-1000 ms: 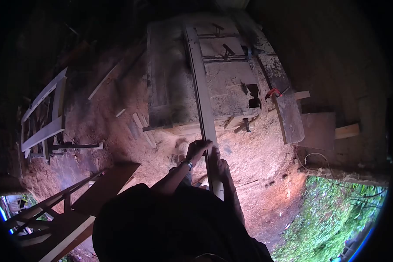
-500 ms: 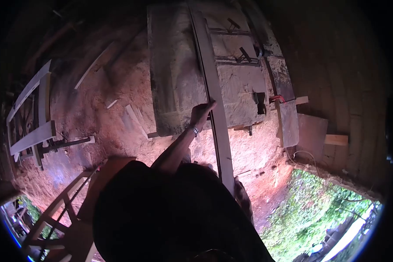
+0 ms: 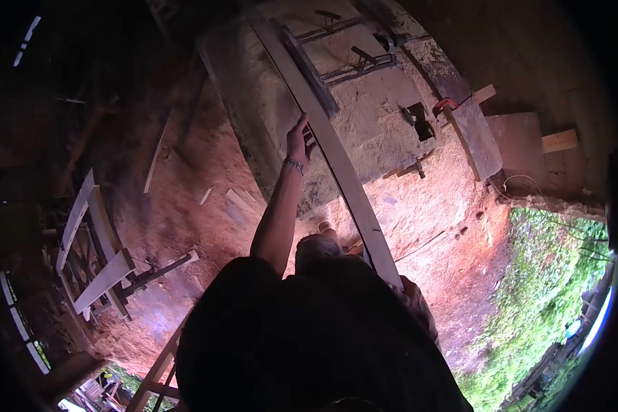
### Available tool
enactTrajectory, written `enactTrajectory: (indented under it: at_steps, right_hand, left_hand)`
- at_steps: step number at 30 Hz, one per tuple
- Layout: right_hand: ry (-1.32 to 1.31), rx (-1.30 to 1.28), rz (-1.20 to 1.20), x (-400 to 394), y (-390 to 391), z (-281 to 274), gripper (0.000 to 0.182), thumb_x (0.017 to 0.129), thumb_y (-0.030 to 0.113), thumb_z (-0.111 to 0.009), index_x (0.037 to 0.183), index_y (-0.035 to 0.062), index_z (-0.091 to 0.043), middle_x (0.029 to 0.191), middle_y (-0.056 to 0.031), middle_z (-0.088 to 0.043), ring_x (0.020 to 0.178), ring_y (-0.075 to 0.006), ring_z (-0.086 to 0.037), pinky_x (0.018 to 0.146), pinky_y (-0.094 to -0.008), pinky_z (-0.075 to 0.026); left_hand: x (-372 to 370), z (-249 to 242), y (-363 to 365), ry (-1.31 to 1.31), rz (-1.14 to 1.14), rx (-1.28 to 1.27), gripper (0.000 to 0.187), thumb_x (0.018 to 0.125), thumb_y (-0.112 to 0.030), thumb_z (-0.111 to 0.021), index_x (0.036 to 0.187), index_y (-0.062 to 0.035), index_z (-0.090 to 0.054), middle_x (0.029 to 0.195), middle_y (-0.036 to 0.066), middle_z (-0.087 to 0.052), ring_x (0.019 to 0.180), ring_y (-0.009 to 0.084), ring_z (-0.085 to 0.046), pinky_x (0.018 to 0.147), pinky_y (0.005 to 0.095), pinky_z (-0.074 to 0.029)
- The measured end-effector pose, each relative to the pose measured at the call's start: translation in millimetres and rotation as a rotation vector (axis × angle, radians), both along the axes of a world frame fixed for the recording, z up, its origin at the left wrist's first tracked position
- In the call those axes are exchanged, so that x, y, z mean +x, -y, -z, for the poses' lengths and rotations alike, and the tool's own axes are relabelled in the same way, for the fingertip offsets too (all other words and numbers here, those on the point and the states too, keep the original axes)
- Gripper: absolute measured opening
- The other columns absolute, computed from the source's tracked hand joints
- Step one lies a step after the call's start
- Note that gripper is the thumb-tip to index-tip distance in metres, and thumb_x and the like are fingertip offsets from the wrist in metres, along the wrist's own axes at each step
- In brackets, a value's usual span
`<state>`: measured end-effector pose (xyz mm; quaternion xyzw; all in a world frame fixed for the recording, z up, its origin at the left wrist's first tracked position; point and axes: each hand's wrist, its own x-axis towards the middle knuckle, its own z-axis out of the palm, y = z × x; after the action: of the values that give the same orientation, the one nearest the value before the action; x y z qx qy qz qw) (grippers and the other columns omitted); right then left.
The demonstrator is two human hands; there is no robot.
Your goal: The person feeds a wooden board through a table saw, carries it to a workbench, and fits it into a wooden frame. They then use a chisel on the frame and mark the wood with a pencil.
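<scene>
A long, narrow wooden plank [image 3: 350,185] runs from the dim far side of a dust-covered worktable [image 3: 247,123] back to my body. My left hand [image 3: 299,143], with a metal-banded watch on the wrist, holds the plank's left edge partway along, its fingers partly hidden beneath the wood. At the near end, my right hand [image 3: 412,294] grips the plank; it is dark and most of its fingers are hidden. A shorter dark straight strip [image 3: 309,72] lies on the tabletop along the plank's right side.
Metal bars [image 3: 357,72] cross the tabletop. A red clamp [image 3: 445,106] sits by a board [image 3: 475,141] at the right. On the left stands a wooden frame [image 3: 103,226]. Wood scraps [image 3: 240,204] lie on the sawdust-covered floor [image 3: 192,254]; greenery [image 3: 535,295] grows at lower right.
My view has turned, so table and plank slant more to the left. My left hand is farther forward along the plank, its thumb no longer over the top. My right hand stays at the near end.
</scene>
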<state>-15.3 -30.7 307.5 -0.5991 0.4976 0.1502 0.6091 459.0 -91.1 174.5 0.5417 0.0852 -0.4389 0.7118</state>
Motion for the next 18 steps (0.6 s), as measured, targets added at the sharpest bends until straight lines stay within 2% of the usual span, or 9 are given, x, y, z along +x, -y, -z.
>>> enactTrajectory:
  at_steps: [3, 4, 7, 8, 11, 14, 18]
  right_hand:
    - [-0.031, -0.022, 0.017, -10, 0, -32, 0.079, 0.084, 0.062, -0.061, 0.125, -0.0049, -0.055, 0.102, -0.0297, -0.067, 0.100, -0.0397, -0.067, 0.083, -0.0447, -0.052]
    - [-0.042, -0.025, 0.024, -17, -2, -37, 0.078, 0.084, 0.061, -0.061, 0.125, -0.0044, -0.055, 0.101, -0.0297, -0.067, 0.099, -0.0400, -0.067, 0.083, -0.0448, -0.052]
    - [-0.052, 0.021, 0.055, -53, -12, -23, 0.075, 0.083, 0.059, -0.063, 0.125, -0.0029, -0.055, 0.103, -0.0295, -0.067, 0.101, -0.0404, -0.067, 0.085, -0.0445, -0.052]
    - [-0.049, 0.016, 0.048, -68, -14, -14, 0.075, 0.081, 0.058, -0.064, 0.125, -0.0021, -0.055, 0.103, -0.0298, -0.066, 0.102, -0.0413, -0.066, 0.086, -0.0441, -0.051]
    - [-0.009, 0.057, 0.086, -109, -28, 10, 0.078, 0.078, 0.060, -0.067, 0.125, -0.0016, -0.057, 0.104, -0.0273, -0.068, 0.101, -0.0374, -0.067, 0.086, -0.0438, -0.051]
    - [0.065, 0.110, 0.117, -141, -34, 17, 0.079, 0.077, 0.061, -0.068, 0.125, -0.0016, -0.057, 0.104, -0.0262, -0.068, 0.100, -0.0356, -0.067, 0.085, -0.0433, -0.051]
    - [0.148, 0.109, 0.157, -162, -31, 21, 0.083, 0.074, 0.063, -0.069, 0.124, -0.0019, -0.058, 0.103, -0.0246, -0.069, 0.099, -0.0325, -0.067, 0.084, -0.0421, -0.052]
  left_hand:
    - [6, 23, 25, 0.038, -0.150, -0.097, 0.047, 0.088, -0.049, -0.067, 0.114, -0.0100, -0.064, 0.105, 0.001, -0.066, 0.095, 0.0168, -0.063, 0.080, 0.0349, -0.050]
    - [-4, 18, 29, 0.078, -0.167, -0.092, 0.058, 0.089, -0.052, -0.064, 0.123, -0.0056, -0.059, 0.114, 0.005, -0.064, 0.104, 0.0211, -0.062, 0.088, 0.0364, -0.051]
    - [-41, 12, 31, 0.135, -0.300, 0.012, 0.059, 0.089, -0.053, -0.065, 0.115, -0.0006, -0.062, 0.101, 0.008, -0.065, 0.087, 0.0216, -0.064, 0.073, 0.0365, -0.054]
    - [-56, 4, 28, 0.145, -0.288, 0.020, 0.063, 0.088, -0.056, -0.065, 0.113, 0.0015, -0.062, 0.103, 0.009, -0.064, 0.088, 0.0223, -0.064, 0.072, 0.0379, -0.054]
    - [-79, 7, 19, 0.140, -0.216, 0.089, 0.069, 0.087, -0.057, -0.065, 0.127, -0.0010, -0.056, 0.120, 0.011, -0.062, 0.101, 0.0250, -0.063, 0.086, 0.0396, -0.051]
    - [-104, 20, 16, 0.255, -0.268, 0.136, 0.069, 0.086, -0.058, -0.065, 0.120, 0.0023, -0.062, 0.109, 0.011, -0.066, 0.093, 0.0235, -0.065, 0.078, 0.0372, -0.053]
    - [-136, 7, 15, 0.262, -0.241, 0.258, 0.069, 0.085, -0.057, -0.067, 0.122, 0.0016, -0.064, 0.115, 0.012, -0.066, 0.095, 0.0237, -0.065, 0.081, 0.0362, -0.052]
